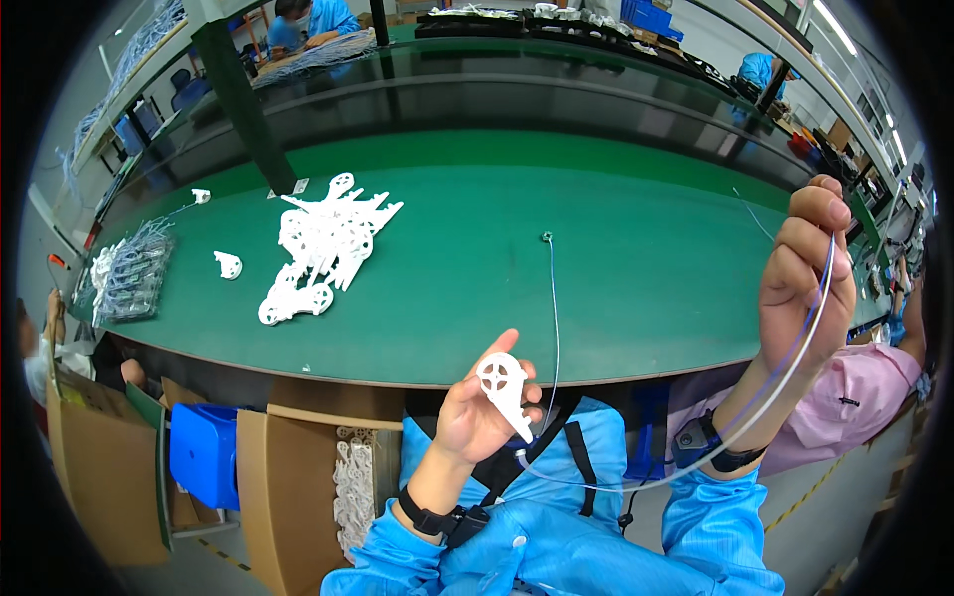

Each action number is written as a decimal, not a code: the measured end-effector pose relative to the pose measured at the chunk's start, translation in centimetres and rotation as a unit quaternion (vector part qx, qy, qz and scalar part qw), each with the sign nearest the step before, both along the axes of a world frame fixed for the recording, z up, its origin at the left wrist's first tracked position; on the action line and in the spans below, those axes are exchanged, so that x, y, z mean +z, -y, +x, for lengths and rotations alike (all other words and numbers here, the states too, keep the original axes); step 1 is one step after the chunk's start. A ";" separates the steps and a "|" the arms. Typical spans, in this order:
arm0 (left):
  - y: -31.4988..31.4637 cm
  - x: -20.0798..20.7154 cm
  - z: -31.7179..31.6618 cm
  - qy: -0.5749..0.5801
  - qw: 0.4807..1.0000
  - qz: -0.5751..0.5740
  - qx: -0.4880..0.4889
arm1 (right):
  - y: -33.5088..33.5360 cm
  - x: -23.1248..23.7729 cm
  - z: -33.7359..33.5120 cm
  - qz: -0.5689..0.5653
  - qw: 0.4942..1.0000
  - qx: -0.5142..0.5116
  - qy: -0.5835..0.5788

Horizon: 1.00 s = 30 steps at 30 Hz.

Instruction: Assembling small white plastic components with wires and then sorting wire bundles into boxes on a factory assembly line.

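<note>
In front of my body, just off the near table edge, my left hand grips a white plastic housing with a spoked round head and a narrow tail. A white and blue cable runs from near the tail in a long loop up to my right hand. That hand is raised on the right with its fingers closed around the cable. A thin wire lies across the green tabletop, with a small round part at its far end. Its near end passes behind my left hand.
White plastic parts are piled left of centre, beside a dark post. Farther left lies a bundle of wired parts. Below stand an open cardboard box and a blue plastic stool. A person in pink sits close on the right.
</note>
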<state>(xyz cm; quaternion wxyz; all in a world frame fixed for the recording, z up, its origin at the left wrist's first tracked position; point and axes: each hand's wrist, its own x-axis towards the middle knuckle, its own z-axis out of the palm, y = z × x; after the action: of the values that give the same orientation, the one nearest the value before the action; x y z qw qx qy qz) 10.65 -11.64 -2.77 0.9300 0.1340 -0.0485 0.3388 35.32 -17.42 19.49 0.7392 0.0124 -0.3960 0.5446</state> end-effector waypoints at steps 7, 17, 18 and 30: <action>0.6 0.1 -0.7 0.107 0.991 -0.050 -0.061 | 0.0 -4.9 2.5 -0.048 0.991 -0.116 0.045; 0.8 0.4 -0.9 0.006 1.000 -0.023 0.018 | 2.9 -7.3 2.8 -0.052 0.917 -0.370 0.142; 0.8 0.5 -0.9 0.005 0.999 -0.029 0.025 | 3.1 -7.4 2.8 -0.048 0.902 -0.397 0.160; 0.9 1.2 -1.5 0.018 0.989 -0.117 0.092 | 3.3 -10.1 0.2 -0.033 0.877 -0.432 0.209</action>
<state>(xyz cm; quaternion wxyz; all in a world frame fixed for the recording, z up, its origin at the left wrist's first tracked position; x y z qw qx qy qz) 9.18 -12.54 -1.52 0.9032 0.0220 -0.0128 0.4284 35.54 -20.74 9.38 0.8011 -0.2986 -0.4888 0.1739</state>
